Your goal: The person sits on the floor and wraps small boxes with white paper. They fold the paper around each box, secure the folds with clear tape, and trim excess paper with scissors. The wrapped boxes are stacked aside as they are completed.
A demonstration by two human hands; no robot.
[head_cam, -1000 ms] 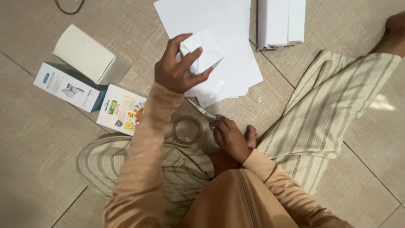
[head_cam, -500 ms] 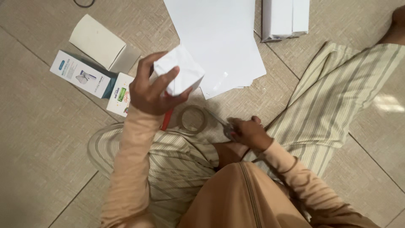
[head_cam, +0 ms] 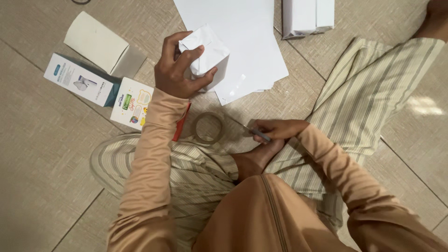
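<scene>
The left hand (head_cam: 179, 70) grips a small box wrapped in white paper (head_cam: 207, 53), fingers curled over its top and thumb pressed to its side, holding it above the lower edge of a loose stack of white paper sheets (head_cam: 242, 42). The right hand (head_cam: 275, 129) is closed around a pair of scissors (head_cam: 254, 132), low beside the person's bare foot (head_cam: 254, 158); only the grey blades show past the fingers.

Half a second ago the wrapped box was lower and further left, over the tiled floor near the tape; now it is raised and sits over the sheets. The right hand has turned inward, its forearm swung across the striped trouser leg (head_cam: 364, 93).

The wrapping is matte and creased, folded into crisp triangular flaps at the box's end. The sheets are smooth and flat, fanned slightly at their corners. A roll of clear tape (head_cam: 208, 127) lies on the floor between the two hands, a thin glossy ring. Left of the arm lie three cardboard cartons: a plain cream box (head_cam: 98, 44), a white-and-teal box (head_cam: 79, 84), and a white box with colourful cartoon print (head_cam: 133, 102). The beige floor tiles (head_cam: 42, 154) show a fine woven texture.
</scene>
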